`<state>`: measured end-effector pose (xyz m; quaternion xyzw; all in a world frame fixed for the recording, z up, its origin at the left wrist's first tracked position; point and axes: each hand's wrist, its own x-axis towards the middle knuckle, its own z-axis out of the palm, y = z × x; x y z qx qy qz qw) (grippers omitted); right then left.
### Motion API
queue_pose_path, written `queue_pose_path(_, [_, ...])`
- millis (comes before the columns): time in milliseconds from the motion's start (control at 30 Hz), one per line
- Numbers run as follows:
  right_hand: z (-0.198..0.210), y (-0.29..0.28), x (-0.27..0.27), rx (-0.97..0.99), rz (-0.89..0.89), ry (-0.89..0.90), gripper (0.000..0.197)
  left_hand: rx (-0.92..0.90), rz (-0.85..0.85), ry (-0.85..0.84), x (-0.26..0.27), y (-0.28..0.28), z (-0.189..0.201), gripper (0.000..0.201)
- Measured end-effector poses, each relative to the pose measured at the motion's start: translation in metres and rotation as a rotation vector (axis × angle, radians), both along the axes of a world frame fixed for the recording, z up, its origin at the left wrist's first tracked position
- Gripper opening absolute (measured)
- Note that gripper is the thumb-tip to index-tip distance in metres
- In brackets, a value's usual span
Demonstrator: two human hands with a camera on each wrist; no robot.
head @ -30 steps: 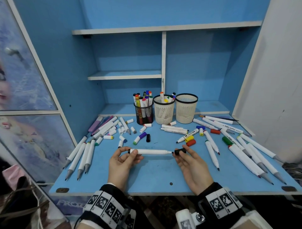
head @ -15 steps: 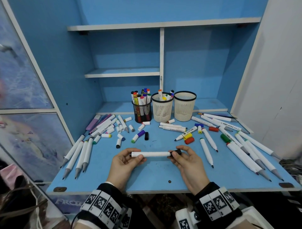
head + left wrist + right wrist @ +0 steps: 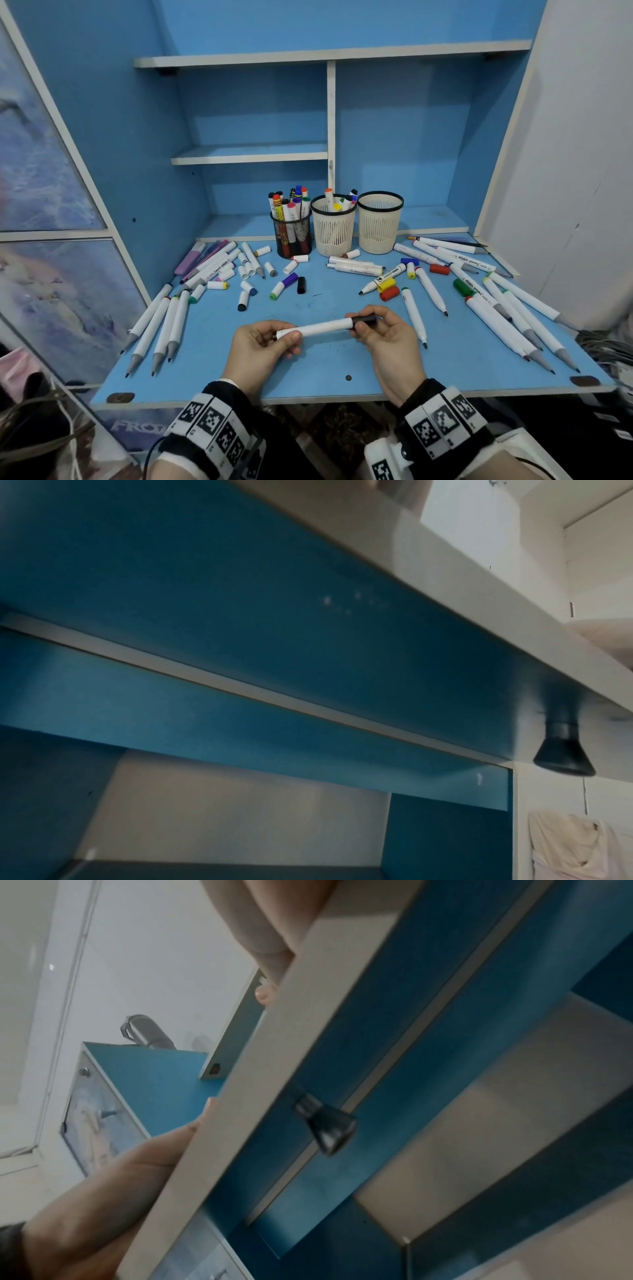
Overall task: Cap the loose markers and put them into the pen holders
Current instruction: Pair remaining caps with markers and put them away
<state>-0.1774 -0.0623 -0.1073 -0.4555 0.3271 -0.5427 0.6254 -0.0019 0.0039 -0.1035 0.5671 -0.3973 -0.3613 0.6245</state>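
Head view: white marker [image 3: 317,327] held level above the table [image 3: 342,363]; left hand [image 3: 258,349] grip pinching its left end, right hand [image 3: 383,334] grip pinching the black cap [image 3: 364,319] at its right end.
Wrist views: table's underside and black knob [image 3: 563,753] only; marker hidden.
Table: blue, strewn with uncapped markers and loose caps.
Back: three pen holders [image 3: 334,228] below blue shelves.

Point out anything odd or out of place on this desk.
Uncapped markers and loose caps lie scattered over the desk, while the right-hand pen holder shows no markers above its rim.
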Motion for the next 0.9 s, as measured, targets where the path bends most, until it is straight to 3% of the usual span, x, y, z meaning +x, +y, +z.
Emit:
queue_pose_path(433, [0.010,0.011,-0.005,-0.045,0.044,0.046,0.022,0.023,0.020,0.021,-0.001,0.005,0.012,0.010])
queue_pose_path(633, [0.037,0.005,-0.020,-0.043,0.057,0.111,0.026,-0.097,0.104,0.082,-0.007,0.001,0.047,0.021])
queue_pose_path(767, [0.070,-0.008,-0.037,-0.072,0.124,0.273,0.021,-0.169,0.072,-0.112,-0.008,-0.012,0.089,0.017])
queue_pose_path(900, [0.088,-0.034,-0.055,-0.101,0.149,0.669,0.024,-0.235,0.106,-0.274,0.003,-0.037,0.129,0.018])
